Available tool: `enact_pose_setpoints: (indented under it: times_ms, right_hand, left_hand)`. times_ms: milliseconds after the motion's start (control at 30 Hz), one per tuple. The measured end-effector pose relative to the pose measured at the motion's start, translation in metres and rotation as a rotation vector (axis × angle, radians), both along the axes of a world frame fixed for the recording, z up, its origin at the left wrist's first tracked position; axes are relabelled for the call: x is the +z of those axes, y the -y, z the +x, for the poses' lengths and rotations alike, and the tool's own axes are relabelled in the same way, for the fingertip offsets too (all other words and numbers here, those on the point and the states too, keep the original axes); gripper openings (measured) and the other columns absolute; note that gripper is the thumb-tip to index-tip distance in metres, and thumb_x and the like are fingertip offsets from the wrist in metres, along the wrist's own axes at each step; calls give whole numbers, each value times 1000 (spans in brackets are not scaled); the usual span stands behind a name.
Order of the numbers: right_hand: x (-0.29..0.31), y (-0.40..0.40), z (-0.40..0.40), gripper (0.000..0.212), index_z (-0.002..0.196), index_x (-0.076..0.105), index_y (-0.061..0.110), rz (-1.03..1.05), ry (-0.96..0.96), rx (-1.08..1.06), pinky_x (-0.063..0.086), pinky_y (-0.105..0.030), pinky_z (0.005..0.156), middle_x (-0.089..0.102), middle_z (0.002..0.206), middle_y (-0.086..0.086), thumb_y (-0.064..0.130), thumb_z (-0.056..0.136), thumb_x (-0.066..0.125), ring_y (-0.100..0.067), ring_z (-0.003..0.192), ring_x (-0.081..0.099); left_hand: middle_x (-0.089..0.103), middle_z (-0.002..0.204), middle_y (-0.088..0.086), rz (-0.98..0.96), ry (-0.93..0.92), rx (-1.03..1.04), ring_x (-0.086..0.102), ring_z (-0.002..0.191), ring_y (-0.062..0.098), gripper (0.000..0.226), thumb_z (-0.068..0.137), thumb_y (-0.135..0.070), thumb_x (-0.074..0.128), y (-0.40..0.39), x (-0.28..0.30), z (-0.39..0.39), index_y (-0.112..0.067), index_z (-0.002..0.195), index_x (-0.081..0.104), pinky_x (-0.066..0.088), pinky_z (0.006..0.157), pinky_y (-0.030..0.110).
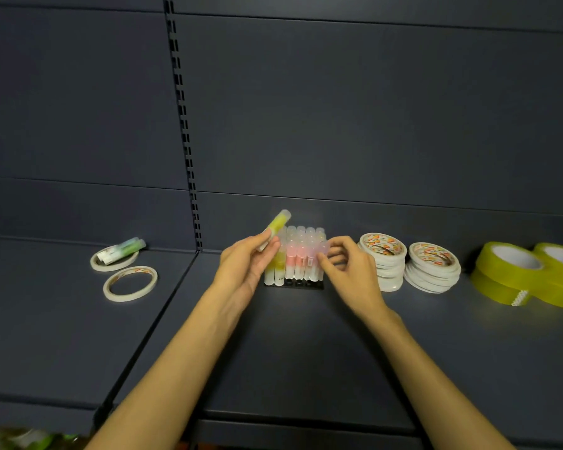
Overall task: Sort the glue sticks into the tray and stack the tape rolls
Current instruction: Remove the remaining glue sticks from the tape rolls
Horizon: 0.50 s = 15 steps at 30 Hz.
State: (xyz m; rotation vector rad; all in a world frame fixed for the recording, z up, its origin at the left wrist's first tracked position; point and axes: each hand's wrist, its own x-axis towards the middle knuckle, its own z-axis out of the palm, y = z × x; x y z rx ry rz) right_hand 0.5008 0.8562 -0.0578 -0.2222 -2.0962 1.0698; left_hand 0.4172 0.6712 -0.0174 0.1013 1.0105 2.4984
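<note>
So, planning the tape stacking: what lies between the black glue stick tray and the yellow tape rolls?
Two stacks of white tape rolls, seen in the head view.

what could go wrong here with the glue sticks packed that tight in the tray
1. The left hand pinches the yellow glue stick near its bottom, tilted; that grip might slip.
2. The right hand fingers a purple glue stick at the tray edge; nudging it could topple the upright neighbours.
</note>
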Motion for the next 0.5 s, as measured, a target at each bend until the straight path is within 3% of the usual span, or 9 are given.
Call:
enact_pose_setpoints:
  times_ms: [67, 133, 267, 400, 500]
  right_hand:
    - [-3, 1, -4, 17, 100, 62, 17, 38, 12, -5, 58, -26, 67, 67, 85, 1, 20, 88, 74, -11, 75, 66]
    - [-7, 1, -7, 18, 100, 62, 17, 72, 17, -7, 58, -26, 66, 66, 86, 1, 22, 87, 74, -10, 74, 65]
    - [-11, 7, -10, 22, 106, 61, 18, 76, 12, -19, 56, -21, 66, 64, 83, 5, 21, 87, 74, -7, 72, 64]
    - [-14, 12, -13, 26, 110, 58, 23, 131, 5, -1, 55, -18, 66, 65, 82, 8, 23, 88, 72, -7, 72, 65]
    - [-16, 16, -15, 21, 107, 57, 24, 185, -20, 12, 54, -16, 68, 66, 87, 5, 24, 91, 70, -7, 77, 66]
  left_hand:
    - [63, 104, 20, 96, 33, -78, 68, 97, 22, 21, 90, 6, 61, 2, 0, -4, 13, 110, 59, 60, 85, 32]
    - [63, 93, 13, 105, -4, -142, 65, 90, 17, 19, 96, 2, 54, 4, -1, -7, 10, 112, 62, 58, 90, 36]
    - [66, 87, 1, -153, -242, -186, 62, 82, 10, 22, 102, -10, 49, 6, -5, -10, -7, 113, 67, 55, 94, 38]
    - [75, 89, 6, -274, -357, -127, 70, 87, 20, 11, 99, -7, 55, 1, -1, -1, -3, 101, 64, 58, 86, 36]
    - [74, 98, 11, -410, -501, -16, 74, 90, 27, 26, 90, -5, 68, 0, -2, 2, -4, 114, 59, 59, 88, 44]
